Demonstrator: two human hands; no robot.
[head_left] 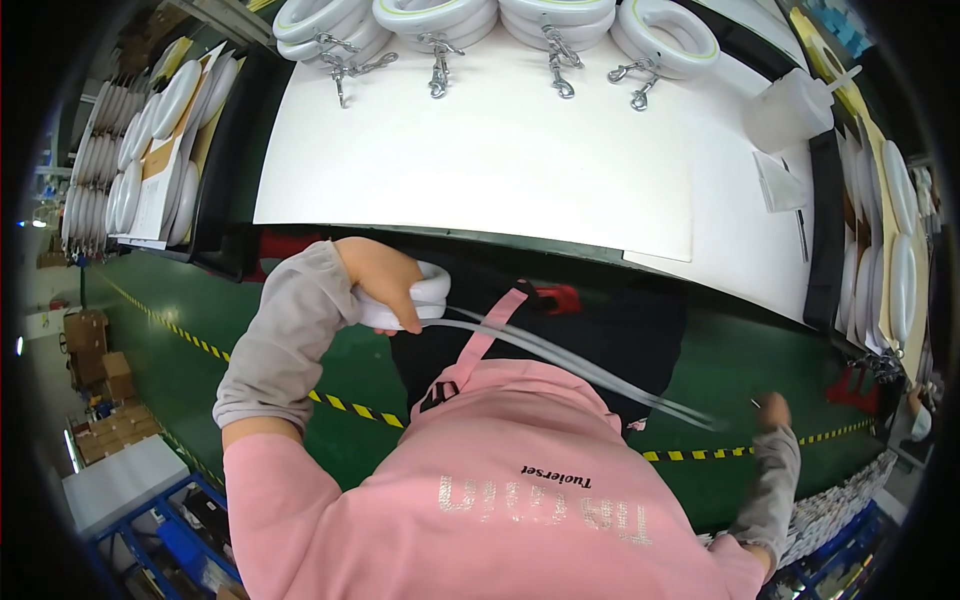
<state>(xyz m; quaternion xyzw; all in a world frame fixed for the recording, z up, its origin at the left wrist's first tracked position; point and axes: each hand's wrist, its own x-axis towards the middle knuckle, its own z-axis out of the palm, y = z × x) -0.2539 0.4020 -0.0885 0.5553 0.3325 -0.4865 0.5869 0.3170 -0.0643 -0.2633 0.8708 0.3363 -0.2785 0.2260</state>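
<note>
My left hand (385,278) is closed round a thick, glossy white coil (430,290), held just off the near edge of the table. From that coil, long pale strands (580,366) stretch to the lower right, their far ends smeared by motion. Out at the right, away from the table, my right hand (774,412) has its fingers drawn together. A tiny thin tip shows beside it; what it belongs to I cannot make out. The strands' blurred ends stop short of that hand in the picture.
Stacked white rings (435,22) with metal snap hooks (439,75) line the far side of the white tabletop (470,160). A translucent plastic container (790,110) and a pen (802,235) lie to the right. Black bins (225,190) of white coils flank the table.
</note>
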